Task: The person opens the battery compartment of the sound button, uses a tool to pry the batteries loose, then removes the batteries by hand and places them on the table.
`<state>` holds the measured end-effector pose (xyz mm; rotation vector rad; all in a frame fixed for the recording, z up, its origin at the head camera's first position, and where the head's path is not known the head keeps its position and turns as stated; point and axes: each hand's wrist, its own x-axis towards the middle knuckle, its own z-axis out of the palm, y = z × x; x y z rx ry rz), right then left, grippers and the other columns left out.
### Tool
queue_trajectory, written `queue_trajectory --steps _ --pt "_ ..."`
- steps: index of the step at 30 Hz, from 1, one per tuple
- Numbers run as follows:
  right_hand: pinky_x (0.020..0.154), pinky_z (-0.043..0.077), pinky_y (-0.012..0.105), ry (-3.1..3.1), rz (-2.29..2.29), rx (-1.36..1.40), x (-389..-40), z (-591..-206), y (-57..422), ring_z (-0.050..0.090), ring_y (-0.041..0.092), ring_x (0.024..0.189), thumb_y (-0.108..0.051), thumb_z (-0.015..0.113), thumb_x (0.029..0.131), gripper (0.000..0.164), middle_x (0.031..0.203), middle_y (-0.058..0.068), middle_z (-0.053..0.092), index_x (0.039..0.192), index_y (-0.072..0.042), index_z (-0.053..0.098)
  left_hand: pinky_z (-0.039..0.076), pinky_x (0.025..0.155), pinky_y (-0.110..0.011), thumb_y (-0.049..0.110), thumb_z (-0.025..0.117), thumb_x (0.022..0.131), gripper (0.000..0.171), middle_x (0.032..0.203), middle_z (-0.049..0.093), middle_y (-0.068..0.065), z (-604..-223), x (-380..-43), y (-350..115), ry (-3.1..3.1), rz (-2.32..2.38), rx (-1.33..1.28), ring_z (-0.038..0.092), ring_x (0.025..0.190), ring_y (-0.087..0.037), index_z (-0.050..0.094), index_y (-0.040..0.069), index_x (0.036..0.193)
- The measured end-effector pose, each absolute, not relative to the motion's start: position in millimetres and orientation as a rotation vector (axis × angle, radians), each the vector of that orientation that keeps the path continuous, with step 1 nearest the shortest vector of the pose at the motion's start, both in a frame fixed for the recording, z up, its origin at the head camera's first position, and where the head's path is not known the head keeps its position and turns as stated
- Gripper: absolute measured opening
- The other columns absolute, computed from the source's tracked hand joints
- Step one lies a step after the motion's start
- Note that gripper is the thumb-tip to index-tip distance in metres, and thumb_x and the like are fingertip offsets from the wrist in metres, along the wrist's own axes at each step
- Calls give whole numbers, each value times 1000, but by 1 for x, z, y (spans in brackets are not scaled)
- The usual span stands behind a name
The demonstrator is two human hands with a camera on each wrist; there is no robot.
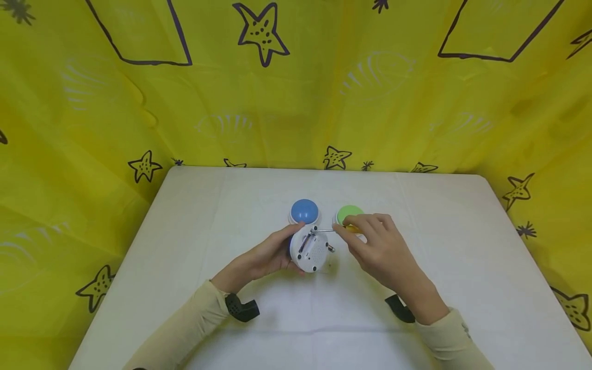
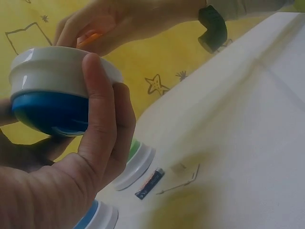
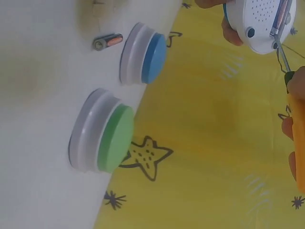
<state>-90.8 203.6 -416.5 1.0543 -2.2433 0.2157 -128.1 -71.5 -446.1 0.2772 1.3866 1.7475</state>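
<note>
My left hand (image 1: 270,253) grips a round push-button device (image 1: 316,257), white with a blue dome (image 2: 50,112). Its white underside, with a speaker-hole pattern and dark round feet, faces up toward me. An uncovered slot there holds what looks like a battery (image 3: 282,13). Between the thumb and fingers of my right hand (image 1: 381,249) is a screwdriver (image 3: 298,138) with an orange-yellow handle. Its metal shaft (image 1: 324,230) reaches to the slot's end, the tip touching or very near it. A loose battery (image 2: 149,183) lies on the table beneath the device.
Behind my hands stand a blue-domed button (image 1: 304,211) and a green-domed button (image 1: 349,211) on the white table (image 1: 231,205). Beside the loose battery are a thin piece (image 2: 183,183) and a small pale piece (image 2: 178,168), both unclear. A yellow curtain (image 1: 305,103) hangs behind the table.
</note>
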Motion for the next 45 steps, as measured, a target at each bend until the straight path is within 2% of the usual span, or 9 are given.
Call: queue_trajectory --steps 4,10,14,17,21,28,35,39,45 --pt "88 53 49 -2270 183 1082 -91 -410 203 66 32 104 -7 75 89 41 115 13 69 130 -13 70 59 77 -32 50 22 110 63 140 46 -20 -445 -129 -72 1388 1726 286 61 109 -25 16 15 163" --pt "84 51 46 -2283 298 1134 -98 -402 203 67 29 98 -6 80 80 42 108 10 70 121 -13 75 59 73 -29 54 23 111 64 134 56 -17 -445 -127 -73 1360 1685 268 66 104 -23 25 13 160" --pt "83 48 44 -2283 455 1194 -105 -401 206 65 26 97 -5 78 80 35 106 7 70 113 -15 78 59 72 -29 58 24 110 66 135 60 -17 -448 -125 -73 1327 1662 246 67 104 -22 29 16 161" --pt "84 46 41 -2298 542 1239 -110 -402 209 63 23 97 -7 76 85 28 106 5 70 111 -17 78 60 79 -34 59 24 110 68 134 60 -14 -451 -124 -72 1289 1660 226 65 107 -22 30 16 162" --pt "84 43 35 -2318 683 1285 -117 -405 212 60 18 97 -5 77 85 28 108 2 69 109 -19 79 59 81 -36 58 23 110 69 124 64 -8 -456 -122 -69 1219 1667 189 65 104 -20 31 14 162" --pt "84 45 29 -2339 945 1312 -124 -419 216 58 13 99 4 80 79 36 108 -2 70 106 -20 81 55 57 -20 61 27 108 72 102 72 -6 -463 -119 -68 1166 1683 150 71 84 -15 36 9 157" --pt "87 47 22 -2364 1114 1260 -124 -430 218 58 11 103 8 79 80 36 109 -4 70 106 -18 81 64 78 -29 63 30 107 79 107 74 -4 -466 -118 -67 1114 1736 112 77 92 -16 35 4 159" --pt "90 47 21 -2360 1130 1259 -123 -433 217 59 11 105 9 80 80 39 110 -5 70 107 -19 81 64 79 -29 69 41 103 86 109 75 -5 -467 -117 -68 1088 1762 108 78 93 -17 34 5 160" --pt "94 48 21 -2387 1118 1241 -119 -435 216 60 12 107 7 82 80 40 112 -4 70 109 -21 80 64 81 -30 68 41 103 85 109 74 -5 -469 -115 -69 1059 1777 90 78 94 -17 34 5 160"
